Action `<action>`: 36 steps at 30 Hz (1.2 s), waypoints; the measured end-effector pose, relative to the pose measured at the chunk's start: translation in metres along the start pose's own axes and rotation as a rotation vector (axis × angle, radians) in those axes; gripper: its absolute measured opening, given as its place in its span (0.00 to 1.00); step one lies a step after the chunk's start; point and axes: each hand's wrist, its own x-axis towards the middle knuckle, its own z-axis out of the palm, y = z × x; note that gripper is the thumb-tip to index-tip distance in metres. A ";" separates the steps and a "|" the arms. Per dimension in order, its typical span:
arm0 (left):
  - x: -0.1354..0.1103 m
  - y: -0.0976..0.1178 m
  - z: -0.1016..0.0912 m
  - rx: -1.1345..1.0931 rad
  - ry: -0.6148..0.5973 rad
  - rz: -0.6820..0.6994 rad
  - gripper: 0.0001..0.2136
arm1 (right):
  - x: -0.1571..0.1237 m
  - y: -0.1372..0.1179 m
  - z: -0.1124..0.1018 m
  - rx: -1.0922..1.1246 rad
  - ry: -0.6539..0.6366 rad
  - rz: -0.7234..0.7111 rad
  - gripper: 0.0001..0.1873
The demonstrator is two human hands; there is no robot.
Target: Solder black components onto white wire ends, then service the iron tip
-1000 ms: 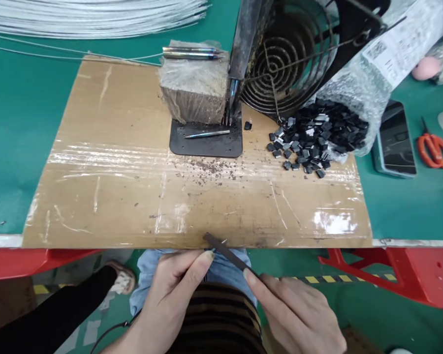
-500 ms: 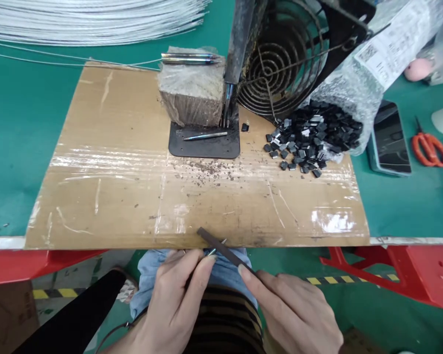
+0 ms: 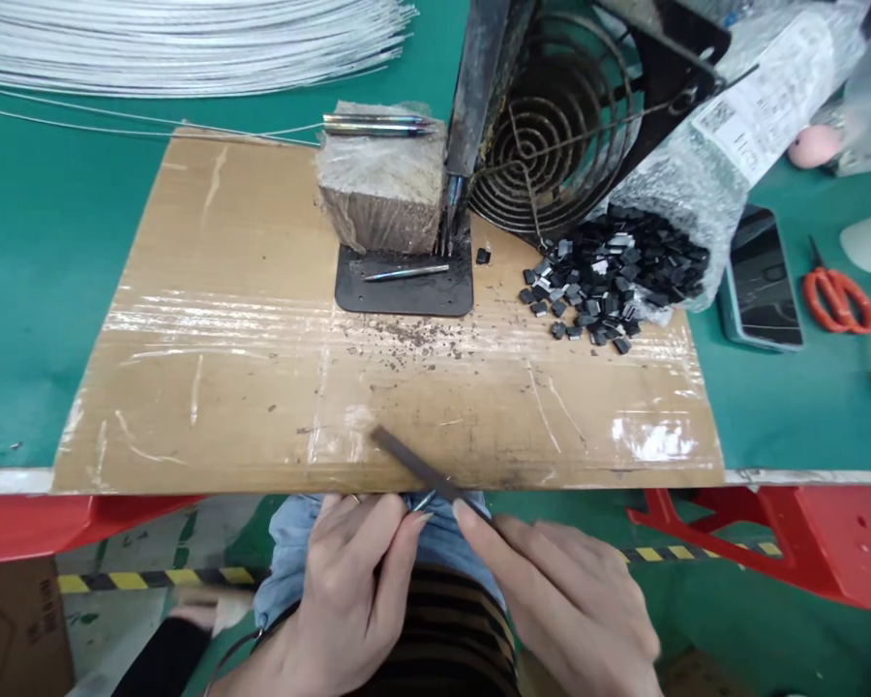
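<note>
At the table's front edge my left hand [image 3: 359, 581] is closed, pinching a thin shiny metal rod [image 3: 425, 500] between thumb and fingers. My right hand [image 3: 566, 590] grips a flat dark file [image 3: 410, 459], its index finger stretched along it. The file slants up to the left and crosses the tip of the rod, where the two appear to touch. Most of the rod is hidden in my left fingers. A similar metal rod [image 3: 406, 273] lies on a black plate [image 3: 406, 302], and several more rods [image 3: 377, 124] rest on a plastic-wrapped block [image 3: 381, 179].
Taped cardboard [image 3: 210, 387] covers the table's front. A dark tool [image 3: 471, 106] stands beside the block, with a fan with a wire guard [image 3: 526, 155] behind. Rightward are small black pieces [image 3: 610, 271], a phone [image 3: 762, 281] and orange-handled scissors [image 3: 838, 298]. White wires [image 3: 189, 48] lie back left.
The file has slid up and to the left across the rod, and my right hand has moved left with it. At lower left, a person's dark-clothed leg has shifted.
</note>
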 end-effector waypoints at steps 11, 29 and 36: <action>0.002 0.003 0.001 -0.118 -0.007 -0.077 0.16 | -0.001 -0.001 0.009 0.032 0.080 0.032 0.19; 0.000 0.002 -0.001 -0.109 -0.027 -0.070 0.17 | -0.017 -0.006 -0.004 0.118 -0.002 0.101 0.17; 0.000 0.002 -0.002 -0.061 -0.002 -0.059 0.17 | -0.003 -0.003 0.007 0.145 0.077 0.073 0.18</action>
